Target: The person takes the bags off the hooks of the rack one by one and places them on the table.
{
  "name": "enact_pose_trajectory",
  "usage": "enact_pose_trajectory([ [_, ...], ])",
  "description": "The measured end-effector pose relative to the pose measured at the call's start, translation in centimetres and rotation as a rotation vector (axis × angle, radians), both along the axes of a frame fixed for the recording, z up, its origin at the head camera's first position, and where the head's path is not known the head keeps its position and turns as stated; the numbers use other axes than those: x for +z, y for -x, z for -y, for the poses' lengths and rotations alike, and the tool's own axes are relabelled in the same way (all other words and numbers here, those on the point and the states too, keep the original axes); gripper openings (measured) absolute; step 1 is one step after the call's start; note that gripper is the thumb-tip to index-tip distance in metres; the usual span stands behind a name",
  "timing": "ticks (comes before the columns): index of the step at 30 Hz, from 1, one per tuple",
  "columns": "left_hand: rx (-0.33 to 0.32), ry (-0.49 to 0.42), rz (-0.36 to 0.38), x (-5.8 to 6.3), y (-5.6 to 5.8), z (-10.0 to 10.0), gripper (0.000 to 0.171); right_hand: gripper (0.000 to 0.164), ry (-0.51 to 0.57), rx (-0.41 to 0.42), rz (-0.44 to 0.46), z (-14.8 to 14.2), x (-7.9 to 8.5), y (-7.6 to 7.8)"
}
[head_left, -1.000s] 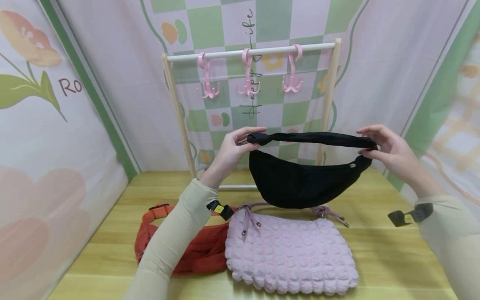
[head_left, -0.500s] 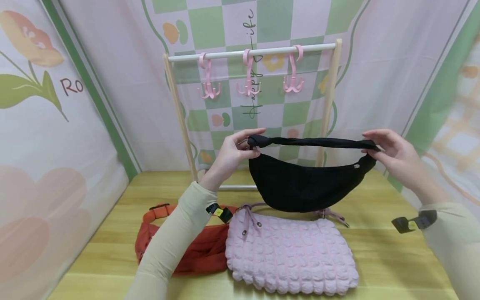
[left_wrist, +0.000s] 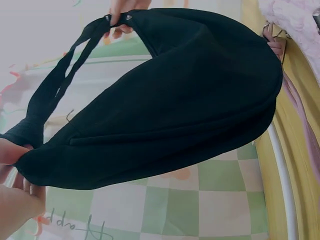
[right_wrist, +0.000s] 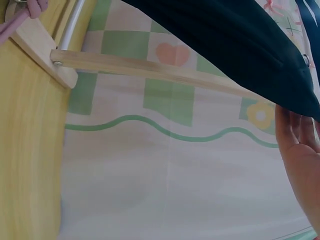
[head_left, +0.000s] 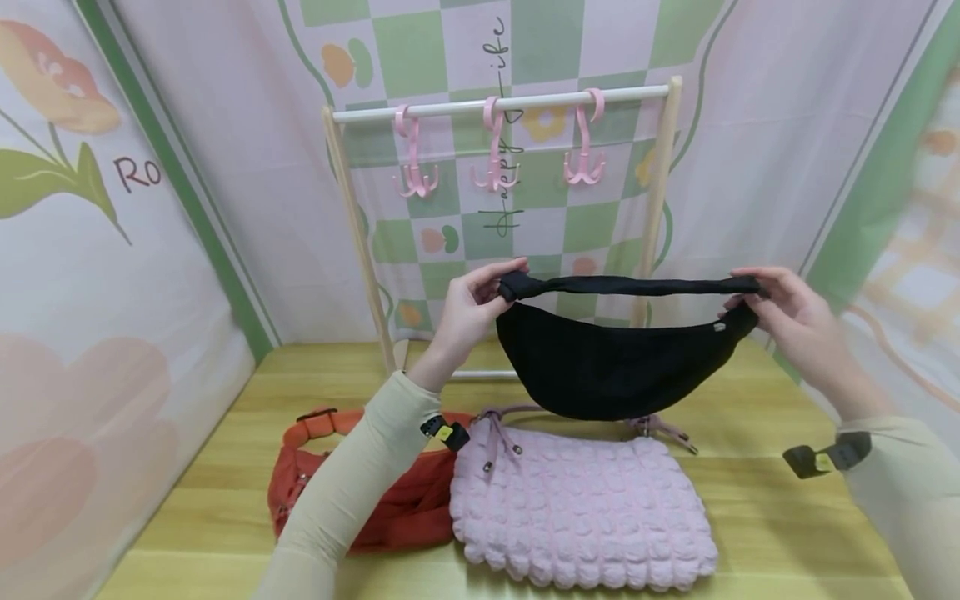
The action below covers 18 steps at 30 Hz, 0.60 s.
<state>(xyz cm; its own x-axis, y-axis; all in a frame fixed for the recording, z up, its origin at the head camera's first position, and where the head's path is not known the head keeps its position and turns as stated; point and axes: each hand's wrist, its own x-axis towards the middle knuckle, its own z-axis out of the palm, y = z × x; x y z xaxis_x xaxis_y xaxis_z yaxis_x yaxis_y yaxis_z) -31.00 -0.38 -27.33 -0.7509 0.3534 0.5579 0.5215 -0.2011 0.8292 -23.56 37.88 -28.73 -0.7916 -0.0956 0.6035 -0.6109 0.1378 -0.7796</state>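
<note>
A black crescent-shaped shoulder bag (head_left: 615,371) hangs in the air between both hands, its strap (head_left: 637,286) stretched nearly level above the opening. At the strap's knotted left end, my left hand (head_left: 471,308) pinches the bag between thumb and fingers. My right hand (head_left: 798,321) grips the opposite end where strap and body meet, near a small metal zip pull (head_left: 720,327). In the left wrist view the black bag (left_wrist: 175,95) fills the middle, its far end pinched by the right hand (left_wrist: 127,10). Seen from the right wrist, the right-hand fingers (right_wrist: 295,127) lie against the bag's corner.
A wooden rack (head_left: 658,192) with a white bar (head_left: 457,108) stands behind, carrying three pink hooks (head_left: 495,154). On the wooden table (head_left: 202,475) lie a pink puffy bag (head_left: 581,508) and, left of it, a red-orange bag (head_left: 412,500) partly behind the left forearm. Patterned cloth (head_left: 187,275) surrounds the table.
The right hand has shifted slightly right and down, drawing the strap straighter. The black bag dipped a little, then rose again; both hands keep hold of it.
</note>
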Motion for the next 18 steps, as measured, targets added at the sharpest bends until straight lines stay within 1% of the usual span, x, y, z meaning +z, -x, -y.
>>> enact_pose_trajectory([
  [2, 0.005, -0.003, -0.019, -0.1, 0.0, -0.1, 0.038, 0.029, 0.054, 0.050, 0.005, 0.0, -0.2, 0.2],
  [7, 0.021, 0.000, -0.044, -0.2, 0.0, -0.5, 0.036, 0.019, 0.104, 0.148, 0.012, -0.2, -0.5, 0.4],
  [9, 0.034, 0.012, -0.054, -0.3, 0.0, -0.6, 0.036, 0.018, 0.089, 0.144, 0.024, -0.4, -0.5, 0.4],
  [14, 0.048, 0.042, -0.084, -0.4, 0.1, -0.9, 0.036, 0.023, 0.005, 0.064, 0.059, -0.8, -0.5, 0.4],
  [18, 0.029, 0.048, -0.090, -0.5, 0.2, -1.1, 0.036, 0.026, -0.033, 0.026, 0.082, -1.0, -0.5, 0.3],
])
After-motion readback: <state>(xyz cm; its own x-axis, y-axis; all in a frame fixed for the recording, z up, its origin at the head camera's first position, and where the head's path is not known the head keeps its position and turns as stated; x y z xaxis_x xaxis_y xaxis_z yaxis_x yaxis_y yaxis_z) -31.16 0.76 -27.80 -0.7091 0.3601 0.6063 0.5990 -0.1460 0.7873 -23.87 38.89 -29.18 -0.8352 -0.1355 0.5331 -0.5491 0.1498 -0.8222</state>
